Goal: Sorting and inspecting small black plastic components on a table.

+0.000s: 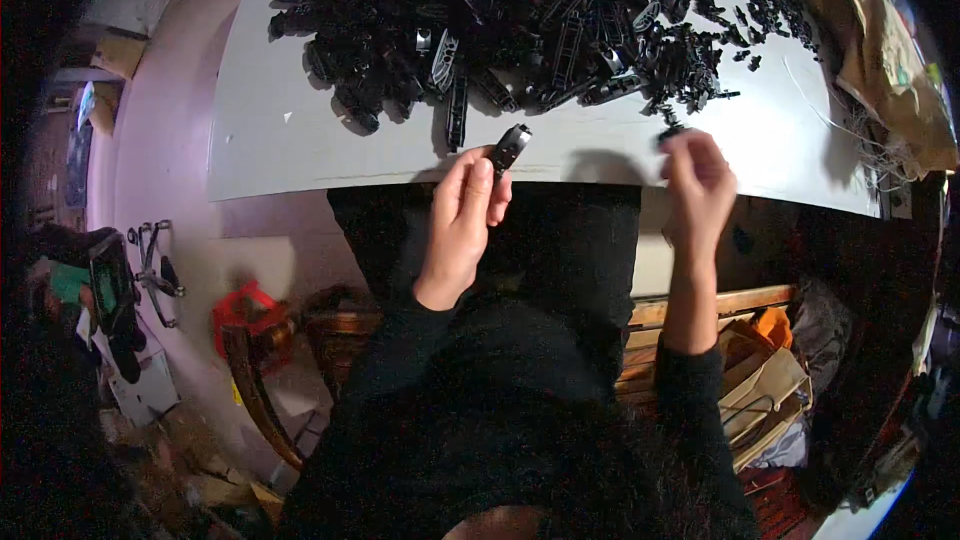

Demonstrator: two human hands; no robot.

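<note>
Torso (490, 380) below left hand (462, 225) with black part (514, 147) at open table edge (310, 183)

White table (290, 158) spans top of frame; strong glare on its right side. Pale pinkish wall (165, 160) runs down the left. Curved wooden armrest (252, 385) lower left, red item (240, 312) beside it. Wooden slats (745, 300) lower right, with cardboard (785, 392) just below. Brown sheet (880, 65), crumpled, upper right. Lower corners dim, clutter at lower left too dark to tell.
</note>
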